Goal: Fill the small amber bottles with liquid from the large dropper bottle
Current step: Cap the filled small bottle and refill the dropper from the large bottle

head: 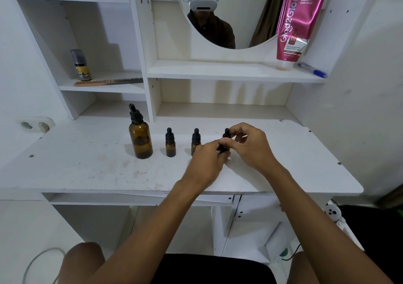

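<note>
A large amber dropper bottle (pixel 140 138) with a black dropper cap stands upright on the white desk (pixel 87 166). To its right stand two small amber bottles, one (pixel 170 144) free and one (pixel 195 139) partly behind my left hand. A third small amber bottle (pixel 226 134) at the right is mostly hidden by both hands. My left hand (pixel 207 161) grips its body from the left. My right hand (pixel 250 144) pinches its black dropper cap from the right.
A pink tube (pixel 298 24) and a blue pen (pixel 314 71) lie on the shelf under the round mirror (pixel 239 22). A small spray bottle (pixel 81 65) and a comb (pixel 106 81) sit on the left shelf. A wall socket (pixel 36 125) is at the far left.
</note>
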